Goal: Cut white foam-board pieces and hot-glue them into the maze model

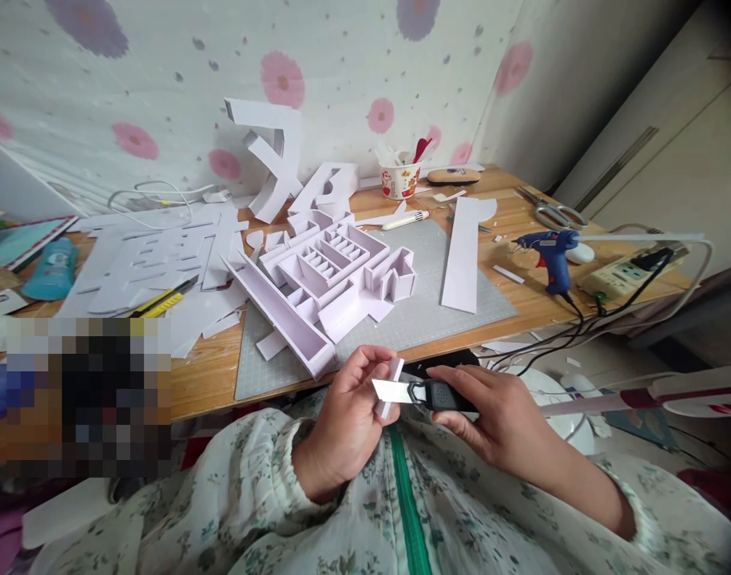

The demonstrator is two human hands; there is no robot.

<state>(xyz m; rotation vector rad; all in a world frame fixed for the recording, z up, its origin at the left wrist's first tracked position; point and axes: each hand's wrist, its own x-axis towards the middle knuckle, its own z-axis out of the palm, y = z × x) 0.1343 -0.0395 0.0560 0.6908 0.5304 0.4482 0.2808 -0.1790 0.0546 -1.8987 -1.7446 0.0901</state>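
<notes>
My left hand (347,411) pinches a small white foam-board strip (394,383) just in front of my chest. My right hand (497,415) grips a black-handled utility knife (434,394), and its blade lies against the strip. Beyond the hands, a white foam-board model (326,275) with several small compartments rests on a grey cutting mat (437,307) on the wooden desk (212,371).
Cut foam-board sheets (155,259) cover the desk's left part. A long white strip (464,251), a blue glue gun (548,251), scissors (554,212), a power strip (625,275) with cables and a cup of tools (399,177) are at the right and back. A teal bottle (53,267) lies far left.
</notes>
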